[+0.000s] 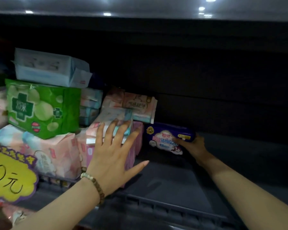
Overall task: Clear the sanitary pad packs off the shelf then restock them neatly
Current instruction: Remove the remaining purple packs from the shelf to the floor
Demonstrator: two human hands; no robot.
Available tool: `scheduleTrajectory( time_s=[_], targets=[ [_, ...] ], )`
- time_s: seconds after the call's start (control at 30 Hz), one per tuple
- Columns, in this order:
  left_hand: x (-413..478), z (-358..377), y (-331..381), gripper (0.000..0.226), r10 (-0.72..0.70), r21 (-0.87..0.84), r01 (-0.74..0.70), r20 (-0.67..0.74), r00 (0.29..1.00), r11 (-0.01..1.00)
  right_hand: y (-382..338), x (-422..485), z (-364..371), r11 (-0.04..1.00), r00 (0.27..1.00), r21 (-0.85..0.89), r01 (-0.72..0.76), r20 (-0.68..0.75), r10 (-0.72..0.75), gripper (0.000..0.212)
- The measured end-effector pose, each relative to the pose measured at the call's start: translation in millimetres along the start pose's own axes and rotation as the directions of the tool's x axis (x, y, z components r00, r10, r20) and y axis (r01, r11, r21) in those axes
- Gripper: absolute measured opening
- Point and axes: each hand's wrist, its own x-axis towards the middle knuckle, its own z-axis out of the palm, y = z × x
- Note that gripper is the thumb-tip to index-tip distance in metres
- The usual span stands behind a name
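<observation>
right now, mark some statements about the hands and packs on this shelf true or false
1. The right hand grips the dark blue pack. True.
2. The white and blue pack lies on top of the green pack. True.
3. The left hand is curled round the green pack. False: its fingers are spread flat against the pink packs.
4. The yellow price sign is on the right side. False: it is at the far left, in front of the pink packs.
5. The bead bracelet is on the right wrist. False: it is on the left wrist.
</observation>
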Motion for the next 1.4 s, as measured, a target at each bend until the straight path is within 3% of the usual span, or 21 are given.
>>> scheduleTrajectory(
  time_s=[0.1,0.17,0.23,0.3,0.43,0.53,0.6,0.67,0.7,0.73,0.87,1.0,1.07,1.17,1.3,1.4],
  targets=[
    [0.3,2.2,-1.0,0.076,0.015,-0.004,-0.015,-0.023,1.000,1.000,-7.7,-18.7,-4.3,1.000,1.000,0.025,0.001,0.002,-0.001,0.108],
    [0.5,2.2,-2.5,0.076,0.022,-0.011,-0.022,-0.011,1.000,1.000,-40.8,-54.2,-3.9,0.996,0.999,0.083,-0.033,0.002,0.033,0.088],
    [0.0,2.0,-4.2,0.077,0.026,-0.013,-0.026,0.014,1.000,1.000,-54.3,-73.4,-11.4,0.990,0.994,0.142,0.009,-0.113,0.007,0.059],
    [-0.2,-0.8,-6.1,0.078,0.031,-0.020,-0.030,0.070,0.997,0.999,-72.0,-97.3,-23.5,0.976,0.968,0.205,0.075,-0.252,-0.021,0.047],
    [0.3,-24.3,-4.7,0.080,0.029,-0.109,-0.011,0.169,0.985,0.994,-111.8,-164.0,-54.2,0.955,0.936,0.242,0.172,-0.344,-0.081,0.043],
    [-9.5,-61.0,2.2,0.089,0.033,-0.325,0.011,0.130,0.991,0.946,-142.0,-229.8,-66.4,0.936,0.950,0.314,0.156,-0.307,-0.056,0.063],
    [-22.2,-81.4,5.0,0.094,0.039,-0.647,0.115,0.219,0.975,0.754,-153.3,-272.1,-65.2,0.930,0.970,0.356,0.087,-0.242,0.001,0.083],
    [-39.4,-104.0,4.5,0.092,0.095,-0.901,0.296,0.341,0.935,0.317,-159.5,-309.3,-55.4,0.914,0.986,0.405,0.016,-0.159,0.053,0.093],
    [-51.7,-113.1,2.3,0.087,0.129,-0.928,0.348,0.364,0.922,0.131,-159.7,-326.2,-47.3,0.906,0.992,0.422,-0.036,-0.093,0.082,0.087],
    [-65.3,-120.0,-2.3,0.080,0.138,-0.924,0.382,0.383,0.913,0.033,-158.9,-340.5,-37.7,0.894,0.993,0.439,-0.093,-0.019,0.113,0.076],
    [-121.7,-134.6,-34.3,0.059,0.053,-0.855,0.519,0.518,0.854,0.001,-142.1,-376.0,13.9,0.812,0.949,0.492,-0.313,0.191,0.250,0.052],
    [-182.9,-124.5,-77.0,0.039,-0.060,-0.715,0.700,0.698,0.713,0.003,-110.5,-397.7,78.0,0.782,0.885,0.426,-0.455,0.311,0.346,0.041],
    [-215.9,-111.8,-97.9,0.037,-0.087,-0.610,0.792,0.789,0.608,-0.002,-90.2,-406.7,112.2,0.773,0.844,0.365,-0.519,0.362,0.395,0.033],
    [-263.2,-90.9,-118.3,0.028,-0.080,-0.443,0.896,0.895,0.439,-0.038,-51.8,-417.3,157.0,0.776,0.789,0.235,-0.585,0.388,0.477,0.039],
    [-311.9,-50.8,-123.1,0.037,-0.103,-0.275,0.961,0.957,0.271,-0.024,-9.3,-432.5,196.0,0.765,0.718,0.056,-0.641,0.397,0.572,0.015],
    [-335.4,-20.8,-112.0,0.029,-0.102,-0.188,0.978,0.979,0.179,-0.091,16.4,-434.4,210.9,0.780,0.722,-0.034,-0.625,0.354,0.595,0.006]
  ],
)
